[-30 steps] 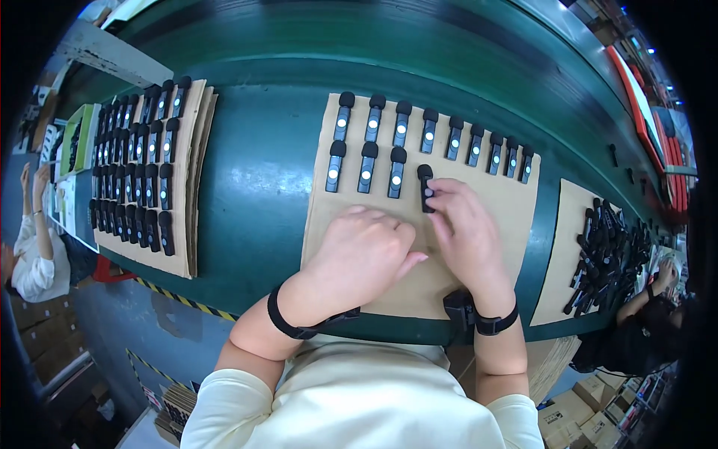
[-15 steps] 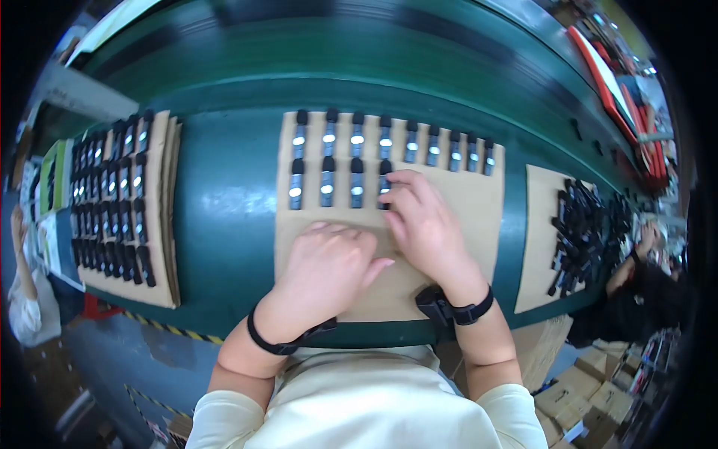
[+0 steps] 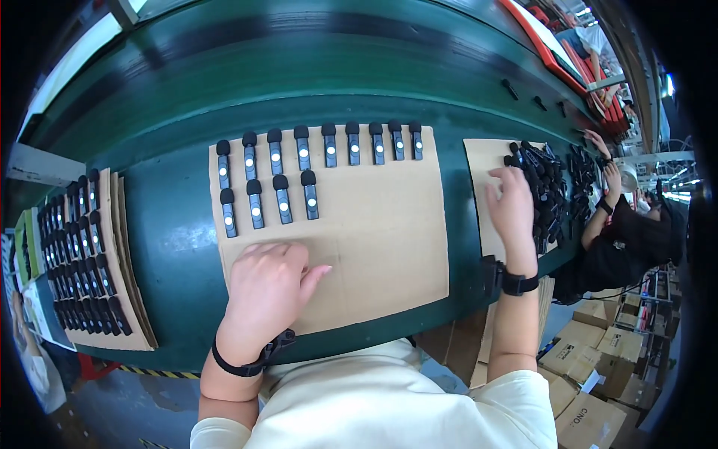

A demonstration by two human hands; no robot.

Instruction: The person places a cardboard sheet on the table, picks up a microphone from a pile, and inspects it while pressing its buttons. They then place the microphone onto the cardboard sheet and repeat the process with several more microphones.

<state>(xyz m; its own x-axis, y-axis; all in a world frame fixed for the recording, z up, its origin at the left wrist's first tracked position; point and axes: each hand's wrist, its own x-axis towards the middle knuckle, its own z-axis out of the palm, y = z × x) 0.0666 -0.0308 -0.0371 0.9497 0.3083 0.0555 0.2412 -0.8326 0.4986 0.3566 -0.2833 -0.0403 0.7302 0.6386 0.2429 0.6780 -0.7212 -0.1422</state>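
Observation:
Small black clip-on microphones with foam tops and a bright round spot stand in two rows on a cardboard sheet (image 3: 374, 247) in front of me. The last one in the shorter near row is this microphone (image 3: 311, 198). My left hand (image 3: 265, 280) rests low over the sheet's left part, its fingers curled under and its thumb sticking out; whatever lies inside is hidden. Out to the right, my right hand (image 3: 512, 206) reaches to the edge of a heap of loose microphones (image 3: 548, 179), thumb apart from bent fingers, nothing visible between them.
The heap lies on another cardboard sheet (image 3: 488, 232). At the left, stacked cardboard sheets (image 3: 123, 262) carry several rows of microphones. A few loose microphones (image 3: 509, 89) lie farther back on the green table (image 3: 179, 209). A co-worker in black (image 3: 628, 243) reaches in at the right.
My right hand has left the last microphone in the near row and swung right to the heap. The view has turned right; my left hand keeps its curled shape.

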